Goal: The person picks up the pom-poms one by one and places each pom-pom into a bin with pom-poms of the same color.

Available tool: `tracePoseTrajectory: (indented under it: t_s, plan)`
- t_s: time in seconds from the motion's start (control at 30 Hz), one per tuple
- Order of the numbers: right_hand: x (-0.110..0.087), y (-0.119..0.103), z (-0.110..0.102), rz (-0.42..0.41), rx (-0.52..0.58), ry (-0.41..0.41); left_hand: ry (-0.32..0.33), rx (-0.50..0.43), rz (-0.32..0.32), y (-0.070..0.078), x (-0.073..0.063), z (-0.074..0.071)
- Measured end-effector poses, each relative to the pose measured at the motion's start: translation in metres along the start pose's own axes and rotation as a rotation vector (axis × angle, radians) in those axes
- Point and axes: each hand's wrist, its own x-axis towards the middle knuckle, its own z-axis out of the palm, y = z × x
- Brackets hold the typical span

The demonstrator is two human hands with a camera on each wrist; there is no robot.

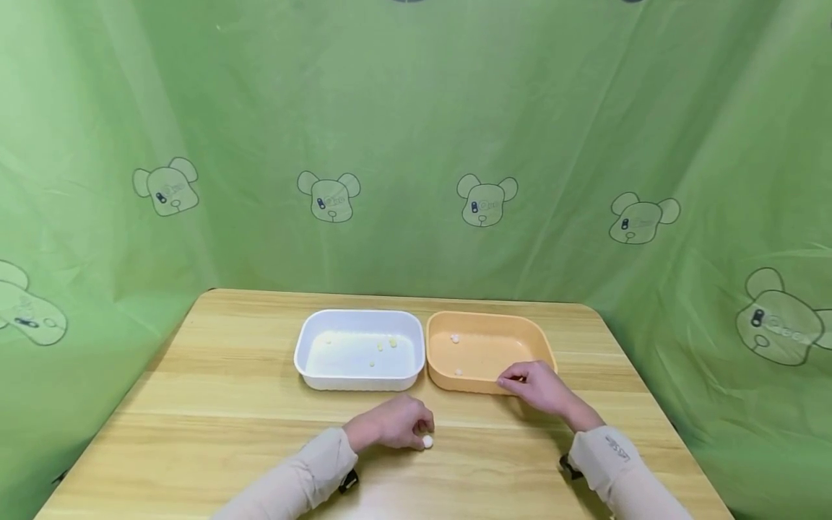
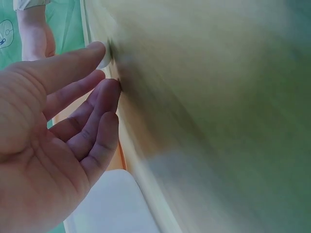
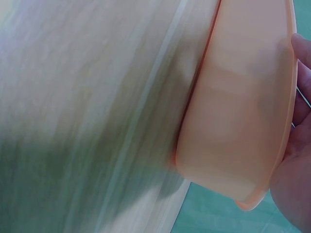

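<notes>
My left hand [image 1: 398,422] is low over the table, its thumb and index finger curled at a small white ball [image 1: 427,441]. In the left wrist view the ball [image 2: 106,57] shows partly behind the thumb tip. The other fingers are bent beside it. My right hand [image 1: 538,384] is at the near rim of an orange tray [image 1: 484,387], fingers bent and thumb tip at the rim. Whether anything lies between those fingertips is hidden. In the right wrist view the tray's outer wall [image 3: 233,107] covers part of that hand. Two small whitish pieces [image 1: 455,338] lie inside the orange tray.
A white tray [image 1: 360,383] stands left of the orange one, their sides nearly touching. Several small yellowish pieces [image 1: 393,343] lie in it. Both trays are towards the back of the wooden table [image 1: 214,404]. A green curtain [image 1: 403,108] surrounds the table's back and sides.
</notes>
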Motion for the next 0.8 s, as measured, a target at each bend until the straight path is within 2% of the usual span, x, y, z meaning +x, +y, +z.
tracePoseTrajectory:
  t_s: [0.27, 0.53, 0.8]
  plan:
    - [0.0001, -0.0010, 0.0012, 0.001, -0.012, 0.013, -0.002, -0.005, 0.017, 0.0001, 0.0002, 0.0027]
    - [-0.0008, -0.0015, 0.0002, 0.018, -0.020, 0.013, -0.005, -0.034, 0.000, 0.0024, 0.0006, 0.0028]
    - [-0.0016, -0.0020, 0.0012, 0.030, -0.009, 0.004, -0.001, -0.035, 0.048, 0.0046, 0.0002, 0.0041]
